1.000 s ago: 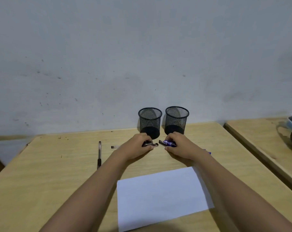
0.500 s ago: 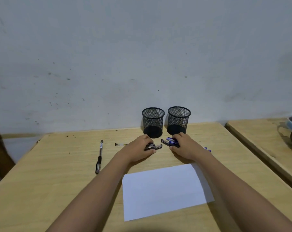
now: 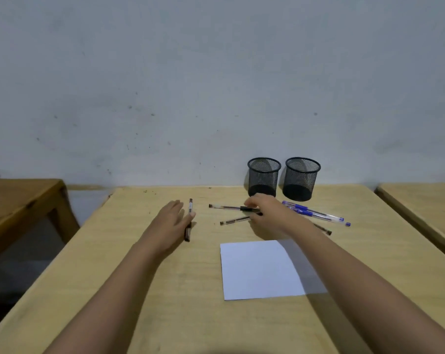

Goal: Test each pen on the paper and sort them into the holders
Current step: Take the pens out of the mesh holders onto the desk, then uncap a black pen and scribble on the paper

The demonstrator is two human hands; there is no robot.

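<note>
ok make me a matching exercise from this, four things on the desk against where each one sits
Things
1. paper
2. blue pens
3. mesh holders
4. lone dark pen

Places
a. lying just to the right of the right hand
b. beside the fingers of the left hand
c. flat on the desk, nearest the person
d. upright at the far edge, against the wall

Pairs: 1-c, 2-a, 3-d, 4-b
</note>
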